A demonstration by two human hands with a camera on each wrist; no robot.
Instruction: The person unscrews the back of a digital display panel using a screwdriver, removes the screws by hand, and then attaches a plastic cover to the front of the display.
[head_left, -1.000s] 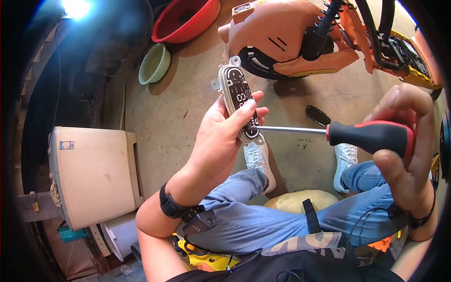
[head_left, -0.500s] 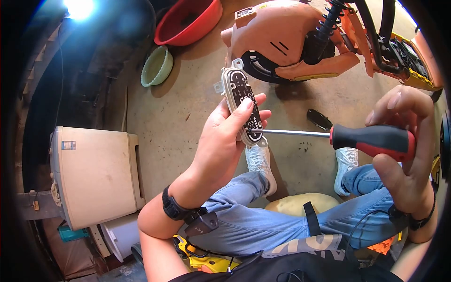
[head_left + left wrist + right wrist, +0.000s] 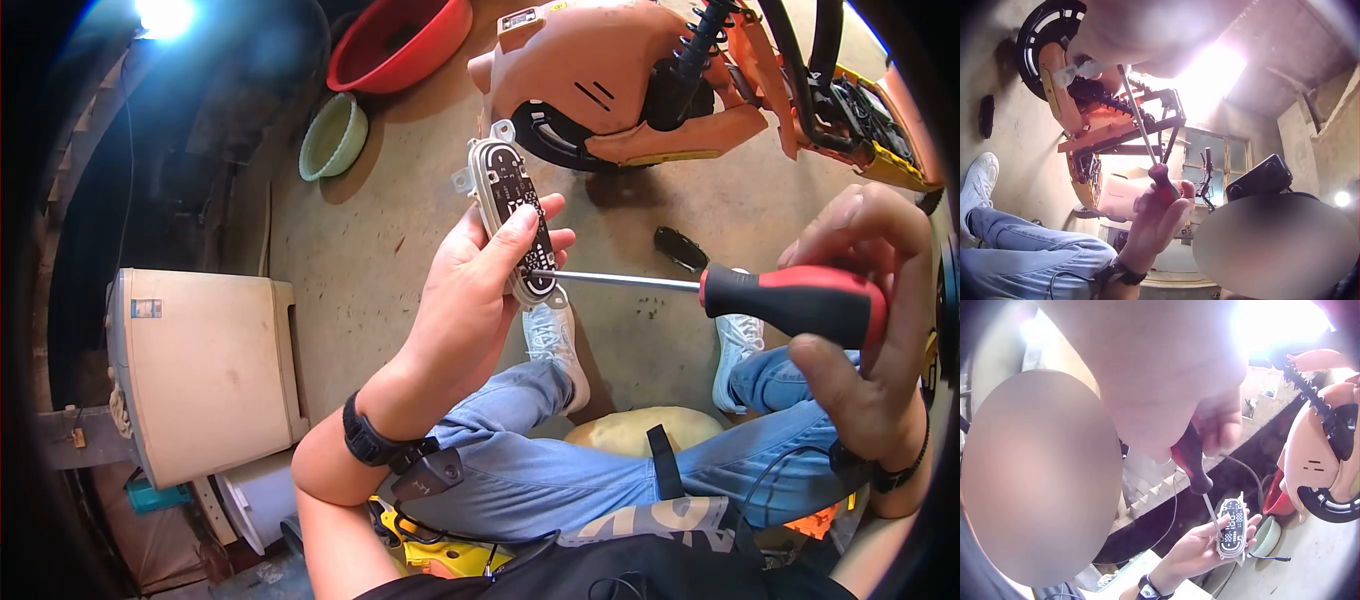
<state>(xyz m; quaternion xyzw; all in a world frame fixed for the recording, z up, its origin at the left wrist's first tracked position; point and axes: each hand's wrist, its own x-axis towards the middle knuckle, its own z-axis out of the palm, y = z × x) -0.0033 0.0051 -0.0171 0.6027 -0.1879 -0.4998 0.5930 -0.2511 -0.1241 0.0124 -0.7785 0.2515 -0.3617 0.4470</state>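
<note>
My left hand (image 3: pixel 470 275) grips an oval digital display panel (image 3: pixel 510 185), its thumb pressed across the black face marked with white digit segments. The panel has a pale frame with clear mounting tabs, and stands nearly upright in the head view. My right hand (image 3: pixel 865 310) holds a screwdriver (image 3: pixel 790 300) by its red and black handle, fingers and thumb around the rear end. The steel shaft (image 3: pixel 625 280) runs level to the left, its tip at the panel's lower end. In the right wrist view the display panel (image 3: pixel 1232 528) faces the camera, with the shaft reaching its edge.
An orange scooter body (image 3: pixel 590 80) with a wheel and shock absorber stands ahead. A red basin (image 3: pixel 400 50) and a pale green bowl (image 3: pixel 333 140) sit on the floor. A beige cabinet (image 3: pixel 205 370) stands at left; a black piece (image 3: pixel 680 248) lies near the shoes.
The screwdriver handle has turned about its axis, so red now shows on top and black below. The right fingers have shifted slightly. The panel stays gripped in the left hand.
</note>
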